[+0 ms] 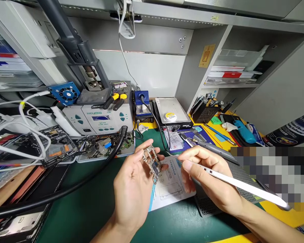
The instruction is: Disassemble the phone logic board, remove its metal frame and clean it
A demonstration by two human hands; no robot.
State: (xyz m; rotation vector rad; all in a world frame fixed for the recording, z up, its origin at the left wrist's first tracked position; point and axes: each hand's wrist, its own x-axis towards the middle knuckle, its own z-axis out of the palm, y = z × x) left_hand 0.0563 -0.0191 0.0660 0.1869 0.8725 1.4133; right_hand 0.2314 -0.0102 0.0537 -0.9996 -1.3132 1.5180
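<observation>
My left hand (131, 182) is palm up at the middle of the bench, its fingers curled around a small phone circuit board (152, 163). The board is tilted and has frame-like metal parts and a dark area. To the right, my right hand (210, 172) pinches long pale tweezers (243, 185) between thumb and fingers. Their thin tip points left toward the board, apart from it. Beneath both hands lies a printed sheet (169, 189) with a phone outline drawing, on the green mat (86, 199).
A grey hot-air station (98, 116) with a thick black hose (91, 177) stands behind left. The blue soldering iron stand (142, 101), a flat metal-topped device (172, 109) and a pen holder (205, 113) line the back. Loose boards (108, 146) and white cables (20, 135) lie left.
</observation>
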